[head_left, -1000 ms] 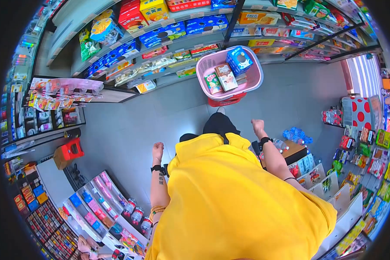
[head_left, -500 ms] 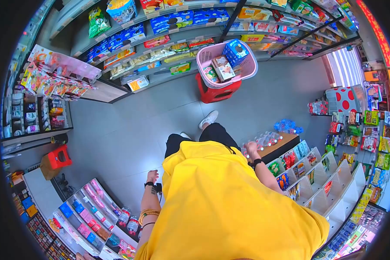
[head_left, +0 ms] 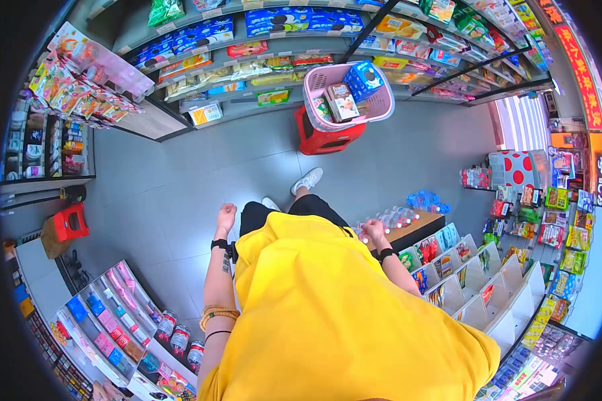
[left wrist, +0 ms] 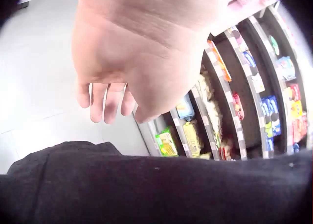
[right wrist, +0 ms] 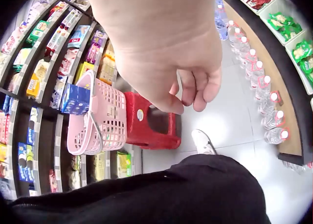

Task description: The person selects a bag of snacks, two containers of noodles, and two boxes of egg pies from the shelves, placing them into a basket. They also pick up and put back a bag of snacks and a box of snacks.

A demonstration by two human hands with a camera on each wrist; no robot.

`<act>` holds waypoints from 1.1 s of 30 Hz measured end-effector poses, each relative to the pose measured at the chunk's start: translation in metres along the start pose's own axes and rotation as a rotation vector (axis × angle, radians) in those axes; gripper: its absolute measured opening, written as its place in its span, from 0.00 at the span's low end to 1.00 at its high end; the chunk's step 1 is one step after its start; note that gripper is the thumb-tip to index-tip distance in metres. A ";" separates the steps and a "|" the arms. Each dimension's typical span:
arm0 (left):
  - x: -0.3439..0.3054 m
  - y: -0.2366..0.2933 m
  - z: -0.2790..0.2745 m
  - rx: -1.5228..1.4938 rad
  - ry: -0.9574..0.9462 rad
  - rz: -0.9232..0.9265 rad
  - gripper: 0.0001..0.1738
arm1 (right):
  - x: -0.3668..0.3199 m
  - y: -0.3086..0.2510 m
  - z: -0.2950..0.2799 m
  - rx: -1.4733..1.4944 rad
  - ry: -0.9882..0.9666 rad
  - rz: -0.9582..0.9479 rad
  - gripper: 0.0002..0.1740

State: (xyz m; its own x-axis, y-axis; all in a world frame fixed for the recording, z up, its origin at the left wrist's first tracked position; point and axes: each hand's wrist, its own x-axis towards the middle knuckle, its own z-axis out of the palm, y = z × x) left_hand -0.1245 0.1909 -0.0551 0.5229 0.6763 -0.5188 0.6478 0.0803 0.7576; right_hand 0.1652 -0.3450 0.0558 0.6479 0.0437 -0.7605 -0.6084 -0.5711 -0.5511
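My left hand hangs beside my left thigh with its fingers loosely bent and nothing in them; the left wrist view shows the bare palm. On the other side, my right hand also holds nothing, its fingers relaxed and slightly curled. Ahead of me a pink basket stands on a red stool. Inside it are a blue box, a brown and white carton and a small green pack. Both hands are well apart from the basket.
Curved shelves of packaged snacks run behind the basket. Several water bottles line a wooden ledge on my right, beside white snack bins. A low display rack stands at the left, with grey floor tiles between.
My body has turned and moved so that the snack bins and bottles on the right show more fully. The feet have come into view; the basket now appears farther from me. Both hands stay empty.
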 end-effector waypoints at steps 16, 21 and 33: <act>-0.134 -0.078 -0.022 -0.211 -0.079 -0.536 0.12 | 0.010 -0.017 0.003 -0.003 -0.056 0.045 0.07; -0.110 -0.076 -0.011 -0.304 -0.040 -0.427 0.10 | 0.026 -0.003 -0.005 -0.069 -0.034 0.020 0.07; -0.070 -0.018 -0.020 -0.212 0.022 -0.433 0.14 | 0.016 -0.047 0.015 0.004 -0.094 -0.039 0.08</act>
State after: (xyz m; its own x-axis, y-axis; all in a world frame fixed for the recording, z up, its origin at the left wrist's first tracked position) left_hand -0.1839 0.1569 -0.0238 0.2172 0.5628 -0.7975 0.6752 0.5034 0.5391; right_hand 0.1977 -0.3055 0.0641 0.6254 0.1430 -0.7671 -0.5855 -0.5639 -0.5824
